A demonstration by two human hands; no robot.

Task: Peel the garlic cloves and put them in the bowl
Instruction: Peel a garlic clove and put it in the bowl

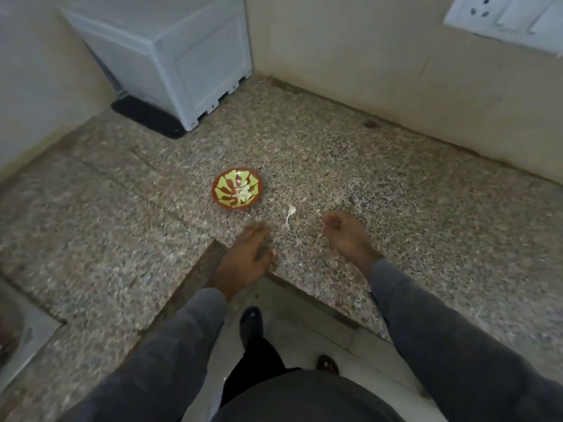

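Bench (350,166): speckled granite, L-shaped, running into a corner, with seams between the slabs.
Walls (350,56): plain cream, meeting at the back corner.
Switch plate (505,19): white, with a socket, on the right wall, top right.
White box (170,56): a panelled plastic unit in the corner, standing on a dark mat (146,117).
Floor (304,324): pale tiles below the bench edge.
Sink (18,336): steel, at the lower left edge.
Light: dim, soft.
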